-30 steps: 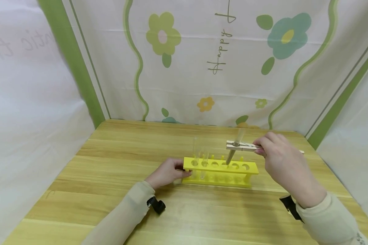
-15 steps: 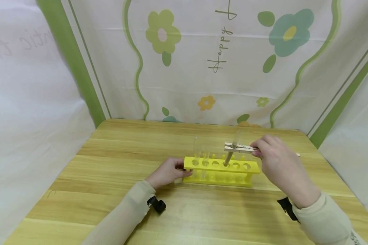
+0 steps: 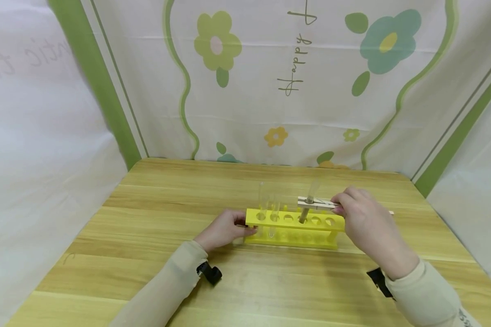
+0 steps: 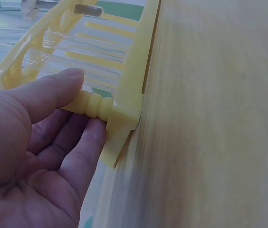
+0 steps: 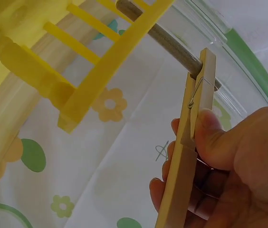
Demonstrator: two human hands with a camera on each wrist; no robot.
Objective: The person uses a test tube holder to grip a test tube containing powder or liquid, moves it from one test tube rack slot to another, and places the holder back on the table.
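A yellow test tube rack (image 3: 294, 225) stands on the wooden table. My left hand (image 3: 221, 229) grips its left end post (image 4: 93, 105), thumb on one side and fingers on the other. Two clear, empty-looking test tubes (image 3: 263, 200) stand in the leftmost holes. My right hand (image 3: 370, 227) holds a wooden test tube clamp (image 5: 179, 185) by its handle. The clamp's jaws grip another test tube (image 5: 172, 47) with grey-brown contents. That tube leans slightly right, its lower end inside a hole just right of the rack's middle; clamp and upper tube stay above the top plate.
The wooden table (image 3: 159, 200) runs around the rack on all sides. A white curtain (image 3: 245, 104) with printed flowers hangs behind it, and pale cloth hangs at both sides. Black wrist straps (image 3: 209, 273) sit on both sleeves.
My right hand has moved left and down with the clamp, lowering the filled test tube from over the rack into a hole and bringing it more upright. The left hand keeps its grip.
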